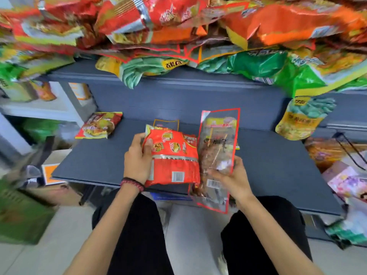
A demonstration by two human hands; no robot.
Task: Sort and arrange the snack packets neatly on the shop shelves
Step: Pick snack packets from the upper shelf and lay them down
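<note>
Left hand (137, 157): upright, thumb and fingers clamped on red packet (173, 157).
Right hand (231, 178): palm up, fingers curled around clear packet (217, 147).

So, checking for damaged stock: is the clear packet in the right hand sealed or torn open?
Cannot tell: the clear packet in the right hand looks intact, but blur hides its seals.

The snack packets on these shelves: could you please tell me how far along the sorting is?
Early, by the look of it. Done: little; only one red and yellow packet lies alone on the dark lower shelf. In hand: the left hand holds a red packet, the right hand a clear red-edged packet. Left: the jumbled heap of red, orange and green packets on the upper shelf.
</note>
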